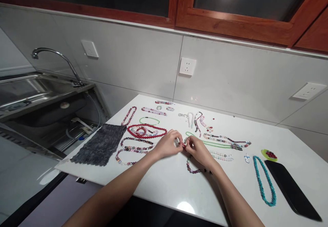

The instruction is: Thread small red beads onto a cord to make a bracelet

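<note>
Over the middle of the white table, my left hand (167, 144) and my right hand (198, 149) meet fingertip to fingertip. Both pinch a small string of beads (183, 145) that shows red, with something pale beside it; its thread is too fine to see. Just left of my left hand lies a red bead necklace (147, 137), looped around smaller strands. Under my right wrist, a dark multicoloured bead strand (189, 167) curves on the table. Beyond my right hand rest a light green bead strand (217, 145) and a pale bead strand (221, 156).
More bead strands (153, 111) lie along the back. A dark grey cloth (101, 146) covers the left side. At right are a turquoise necklace (261, 182), a black flat object (292, 189) and a yellow-green dish (265, 155) of red beads. A sink (38, 87) stands far left.
</note>
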Motion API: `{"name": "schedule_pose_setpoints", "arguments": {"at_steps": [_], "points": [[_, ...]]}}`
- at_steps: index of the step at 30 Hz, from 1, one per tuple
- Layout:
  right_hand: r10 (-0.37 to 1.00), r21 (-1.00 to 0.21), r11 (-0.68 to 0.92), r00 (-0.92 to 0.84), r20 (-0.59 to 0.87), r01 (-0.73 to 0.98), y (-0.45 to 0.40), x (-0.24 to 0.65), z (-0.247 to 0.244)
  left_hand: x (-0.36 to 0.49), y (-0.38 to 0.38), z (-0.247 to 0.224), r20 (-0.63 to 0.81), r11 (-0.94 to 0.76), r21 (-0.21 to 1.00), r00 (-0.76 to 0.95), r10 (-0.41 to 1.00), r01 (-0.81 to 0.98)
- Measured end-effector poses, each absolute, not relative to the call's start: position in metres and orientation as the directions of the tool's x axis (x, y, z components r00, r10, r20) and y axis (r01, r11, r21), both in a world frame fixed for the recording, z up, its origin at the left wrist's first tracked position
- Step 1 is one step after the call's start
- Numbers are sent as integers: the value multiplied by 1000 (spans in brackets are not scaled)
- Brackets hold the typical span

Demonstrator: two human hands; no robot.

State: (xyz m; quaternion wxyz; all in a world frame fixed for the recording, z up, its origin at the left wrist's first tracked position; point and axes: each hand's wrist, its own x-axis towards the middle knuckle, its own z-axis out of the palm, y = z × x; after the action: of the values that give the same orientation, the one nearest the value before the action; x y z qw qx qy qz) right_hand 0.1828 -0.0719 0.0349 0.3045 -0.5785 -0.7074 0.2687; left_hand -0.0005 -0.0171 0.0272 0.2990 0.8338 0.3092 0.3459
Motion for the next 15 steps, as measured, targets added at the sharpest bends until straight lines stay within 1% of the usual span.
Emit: {"name": "schedule_pose_setpoints", "arguments": {"at_steps": [7, 15], "points": [[984, -747, 175, -132, 118, 641, -72, 183, 34, 0, -14, 26, 362, -580, 779, 583, 727, 240], [985, -750, 172, -134, 112, 638, -72, 183, 35, -2, -11, 26, 327, -541, 805, 579, 747, 243]]}}
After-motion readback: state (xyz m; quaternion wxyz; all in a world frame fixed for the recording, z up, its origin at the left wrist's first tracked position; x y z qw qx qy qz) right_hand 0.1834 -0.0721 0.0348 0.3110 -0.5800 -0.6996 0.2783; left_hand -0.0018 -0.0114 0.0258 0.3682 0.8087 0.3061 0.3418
